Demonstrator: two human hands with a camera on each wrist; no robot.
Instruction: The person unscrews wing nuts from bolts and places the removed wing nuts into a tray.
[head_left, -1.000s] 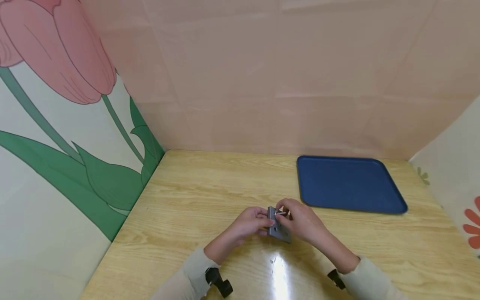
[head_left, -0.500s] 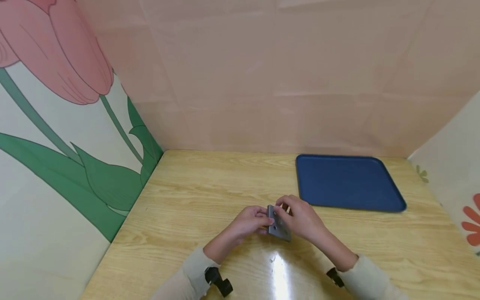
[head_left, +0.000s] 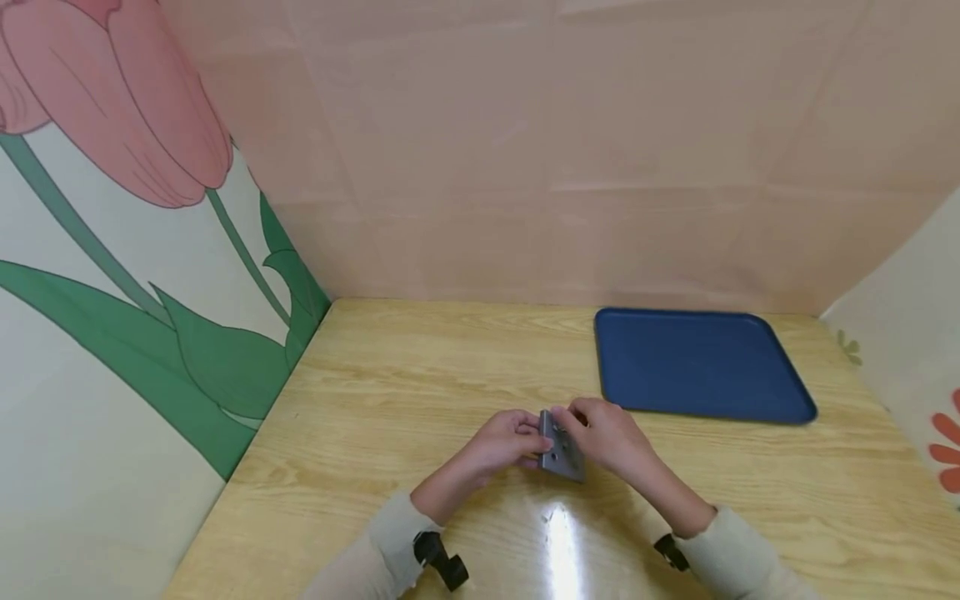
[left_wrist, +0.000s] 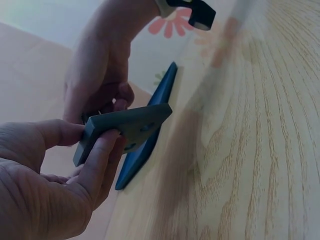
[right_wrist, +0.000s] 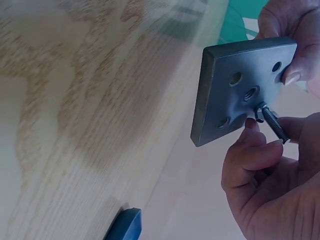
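A square grey metal plate (right_wrist: pixel 225 65) with several round holes is held up above the table, tilted. My left hand (head_left: pixel 498 442) grips it by one edge, thumb on one face and fingers on the other, as the left wrist view also shows. Near one corner, a threaded bolt (right_wrist: pixel 275 125) sticks out of the plate, with a hex nut (right_wrist: pixel 260 111) on it close to the plate's face. My right hand (head_left: pixel 611 435) has its fingers curled at the nut, pinching it from both sides. In the head view these fingers mostly hide the bolt.
A blue tray (head_left: pixel 697 313) lies at the back right of the wooden table (head_left: pixel 420 358). A pink covering hangs behind, and flower-printed panels stand left and right. Each wrist wears a black camera mount (head_left: pixel 441 561).
The right hand's fingers have shifted at the bolt, which showed between them a second ago and is now mostly covered in the head view. The left hand keeps its grip on the plate.
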